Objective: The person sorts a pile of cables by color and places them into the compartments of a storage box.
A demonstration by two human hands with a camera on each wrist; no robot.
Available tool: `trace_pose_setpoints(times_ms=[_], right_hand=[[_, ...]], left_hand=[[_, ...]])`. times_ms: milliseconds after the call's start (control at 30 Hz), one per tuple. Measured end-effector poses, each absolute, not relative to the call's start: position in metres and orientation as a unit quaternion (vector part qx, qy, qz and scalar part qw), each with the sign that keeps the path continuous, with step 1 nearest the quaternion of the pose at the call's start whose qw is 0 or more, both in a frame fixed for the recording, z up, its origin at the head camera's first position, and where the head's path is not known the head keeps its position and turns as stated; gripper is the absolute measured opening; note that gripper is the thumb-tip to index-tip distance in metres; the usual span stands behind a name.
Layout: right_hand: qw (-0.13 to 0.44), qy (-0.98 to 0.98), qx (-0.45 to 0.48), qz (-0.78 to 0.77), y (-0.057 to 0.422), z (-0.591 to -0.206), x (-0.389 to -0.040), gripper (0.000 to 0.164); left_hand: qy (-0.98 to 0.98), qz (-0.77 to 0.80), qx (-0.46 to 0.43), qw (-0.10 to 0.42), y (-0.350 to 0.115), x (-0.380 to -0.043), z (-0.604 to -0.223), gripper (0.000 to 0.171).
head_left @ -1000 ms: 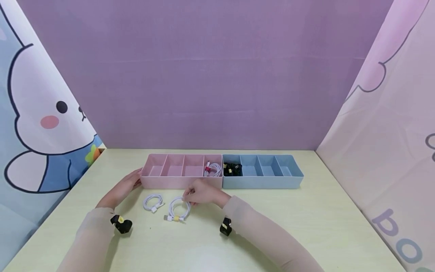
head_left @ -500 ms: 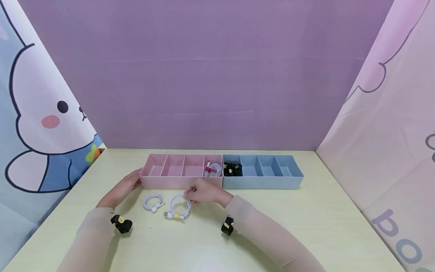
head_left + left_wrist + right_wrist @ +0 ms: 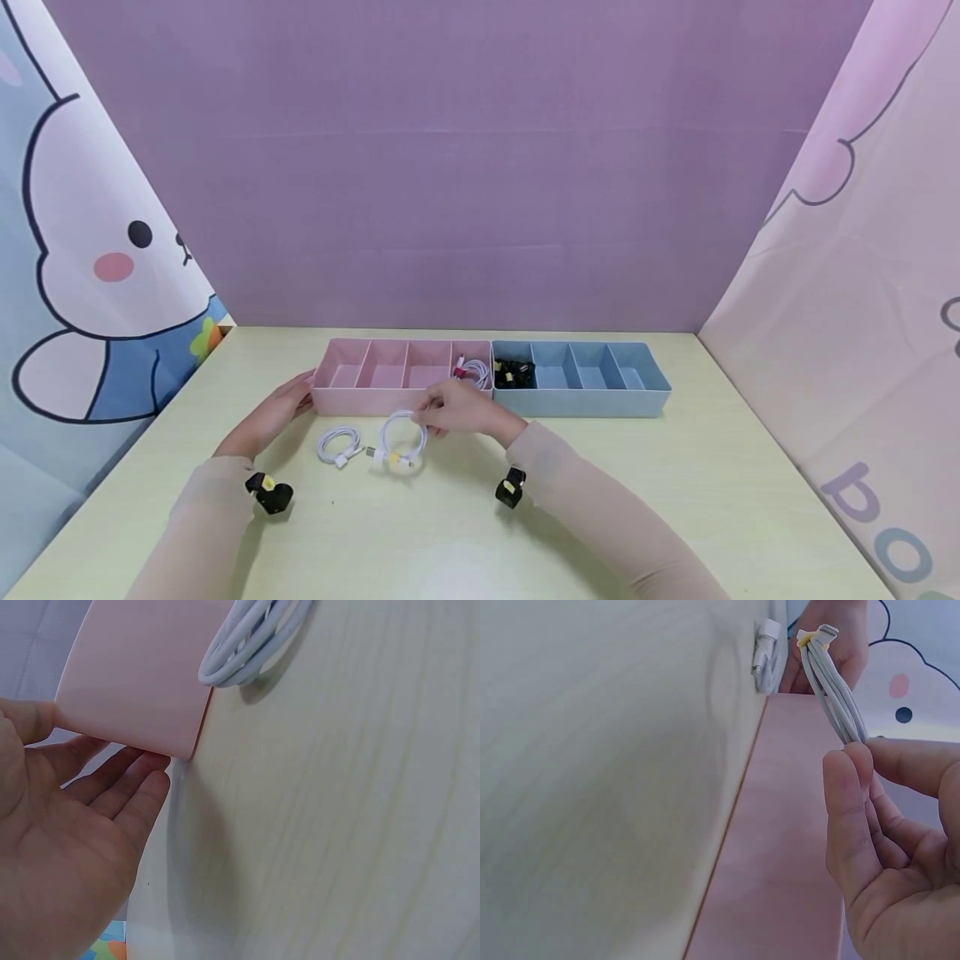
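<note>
My right hand [image 3: 461, 406] pinches a coiled white USB cable [image 3: 836, 694] between thumb and fingertips. In the head view the coil hangs just in front of the pink divided box [image 3: 397, 403]. A yellow tie [image 3: 395, 457] binds it near its plugs. At the box's left end, my left hand [image 3: 82, 802] rests its fingers against the end wall, thumb at the upper corner. On the table between the hands lies a second coiled white cable [image 3: 339, 447]. In the box's rightmost compartment sits another white cable [image 3: 476, 372] with a red tie, partly behind my right hand.
A blue divided box [image 3: 581, 405] stands end to end with the pink one. Its leftmost compartment holds a black bundle [image 3: 513, 374]. Behind the table [image 3: 420, 542] rises a purple backdrop [image 3: 480, 167], with printed cloths on both sides.
My right hand has lifted the yellow-tied cable off the table and moved it slightly right and toward the pink box. My left hand stays at the box's end.
</note>
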State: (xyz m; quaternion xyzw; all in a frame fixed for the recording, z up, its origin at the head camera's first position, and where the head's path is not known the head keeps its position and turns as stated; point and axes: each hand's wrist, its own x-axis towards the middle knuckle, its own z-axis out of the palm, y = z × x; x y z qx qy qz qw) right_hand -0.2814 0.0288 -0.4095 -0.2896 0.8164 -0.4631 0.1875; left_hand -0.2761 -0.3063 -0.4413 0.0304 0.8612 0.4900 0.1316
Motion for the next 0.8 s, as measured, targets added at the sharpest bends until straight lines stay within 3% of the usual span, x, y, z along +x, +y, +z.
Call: trace_pose_setpoints(times_ms=[800], right_hand=[[0.153,0.819,-0.274,-0.481,0.051,-0.393,-0.295,0.019]], left_hand=[[0.86,0.491,0.031,0.133,-0.307,-0.277,-0.44,0.071]])
